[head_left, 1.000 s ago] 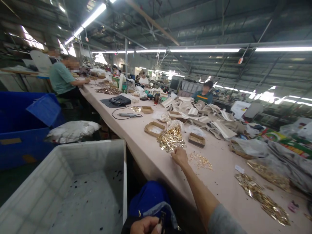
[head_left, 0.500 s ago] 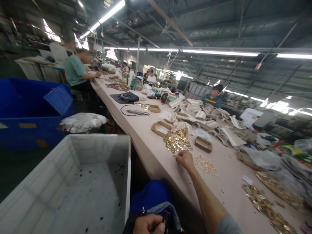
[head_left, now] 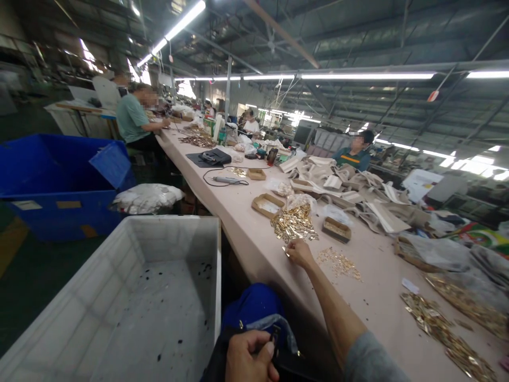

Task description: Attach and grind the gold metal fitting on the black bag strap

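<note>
My right hand (head_left: 299, 251) reaches out over the long beige table (head_left: 246, 233) and pinches a small gold metal piece at the near edge of a pile of gold clips (head_left: 293, 223). A smaller scatter of gold bits (head_left: 340, 263) lies just right of that hand. My left hand (head_left: 250, 361) is low at the frame's bottom, fingers closed on a small dark clasp (head_left: 274, 335) of a black bag, above a blue cloth (head_left: 254, 310) on my lap.
A large empty white bin (head_left: 151, 297) stands to my left, a blue crate (head_left: 59, 185) behind it. Small cardboard trays (head_left: 268, 204), cream bags (head_left: 358, 191) and more gold clips (head_left: 441, 329) cover the table. Other people sit along it.
My right hand has pulled back a little from the gold pile with a piece pinched in its fingers. My left hand has risen further into view. The camera has swung left.
</note>
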A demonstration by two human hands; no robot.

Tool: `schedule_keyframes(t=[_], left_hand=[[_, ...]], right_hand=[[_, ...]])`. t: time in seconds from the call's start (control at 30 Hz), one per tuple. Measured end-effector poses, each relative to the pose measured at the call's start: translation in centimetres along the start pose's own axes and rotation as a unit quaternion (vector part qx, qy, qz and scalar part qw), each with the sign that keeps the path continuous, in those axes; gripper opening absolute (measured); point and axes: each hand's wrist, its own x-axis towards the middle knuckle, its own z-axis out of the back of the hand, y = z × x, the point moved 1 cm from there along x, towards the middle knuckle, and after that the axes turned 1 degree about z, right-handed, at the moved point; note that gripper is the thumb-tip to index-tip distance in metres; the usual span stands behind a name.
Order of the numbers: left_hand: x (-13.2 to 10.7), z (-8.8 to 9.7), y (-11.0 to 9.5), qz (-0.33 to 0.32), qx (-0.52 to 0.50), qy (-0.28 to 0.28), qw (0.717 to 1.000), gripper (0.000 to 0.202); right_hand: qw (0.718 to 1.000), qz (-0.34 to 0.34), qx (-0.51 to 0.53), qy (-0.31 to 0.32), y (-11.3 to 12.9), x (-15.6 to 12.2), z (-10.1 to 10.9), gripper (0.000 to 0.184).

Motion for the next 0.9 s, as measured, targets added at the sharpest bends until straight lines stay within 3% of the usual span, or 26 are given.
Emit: schedule_keyframes(t=[0.13,0.23,0.33,0.47,0.63,0.9], left_hand=[[-0.8,-0.3,-1.0,0.007,-0.016,-0.02,1.0,0.026],[-1.3,-0.4,-1.8,0.012,-0.028,-0.026,0.999,0.024],[-1.4,-0.5,-2.1,0.02,-0.041,-0.022,0.999,0.025],[-1.6,-0.8,-2.4,0.002,-0.021,0.013,1.0,0.025],[-2.2,-1.3,-2.7,-0.011,-0.022,0.04,0.999,0.032],[-2.4,-1.5,-2.4,-0.016,-0.034,0.052,0.998,0.034]], right_hand=[[0.997,0.014,0.071,-0.019,2.3,-3.9,1.2,0.011],[0.985,0.027,0.171,-0.018,4.1,-10.1,2.1,0.021],[0.944,0.011,0.33,0.008,5.4,-17.2,2.4,0.038],[0.926,-0.061,0.371,0.028,5.7,-23.9,1.5,0.039],[0.926,-0.07,0.369,-0.025,5.8,-25.9,0.8,0.037],[0.927,-0.042,0.372,0.003,5.4,-26.0,0.4,0.03]])
